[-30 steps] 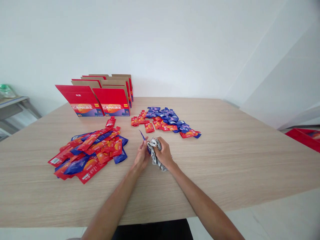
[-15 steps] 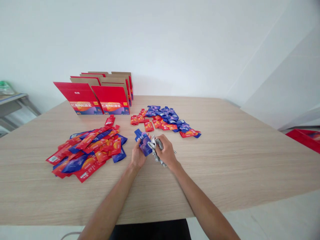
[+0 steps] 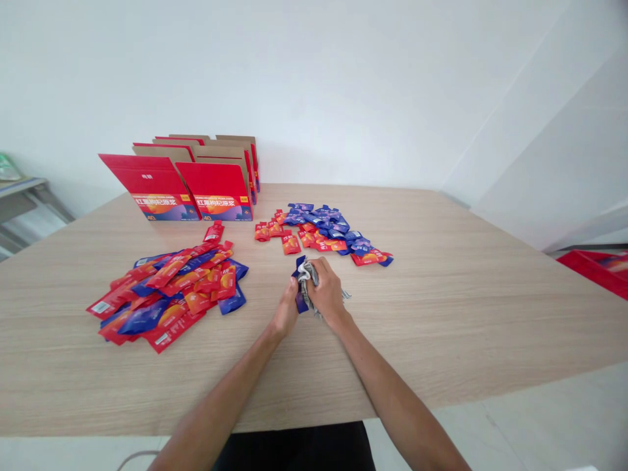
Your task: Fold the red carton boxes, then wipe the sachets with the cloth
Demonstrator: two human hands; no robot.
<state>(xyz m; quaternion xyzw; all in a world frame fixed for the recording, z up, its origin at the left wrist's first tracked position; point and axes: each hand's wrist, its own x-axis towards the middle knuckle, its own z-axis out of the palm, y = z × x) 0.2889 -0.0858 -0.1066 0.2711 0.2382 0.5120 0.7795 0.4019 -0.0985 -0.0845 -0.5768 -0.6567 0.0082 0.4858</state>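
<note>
Above the table's middle, my left hand (image 3: pixel 286 310) is closed on a blue spouted pouch (image 3: pixel 301 302), held upright on edge. My right hand (image 3: pixel 324 291) grips a crumpled grey-and-white cloth (image 3: pixel 308 275) and presses it against the pouch, covering much of its face. To the left lies a heap of red and blue pouches (image 3: pixel 171 288). Beyond my hands is a second, looser group of blue and red pouches (image 3: pixel 328 229). One red pouch (image 3: pixel 214 231) sits apart at the top of the left heap.
Several red cartons (image 3: pixel 216 190) with raised flaps stand in rows at the back left of the wooden table (image 3: pixel 441 314). A white wall rises behind it. A red box (image 3: pixel 593 271) shows at the far right, and another small table (image 3: pixel 22 186) at the far left.
The blue pouch has turned from face-up to nearly edge-on. My right hand has brought the cloth over its face, and my left hand has moved slightly right. The view has shifted a little.
</note>
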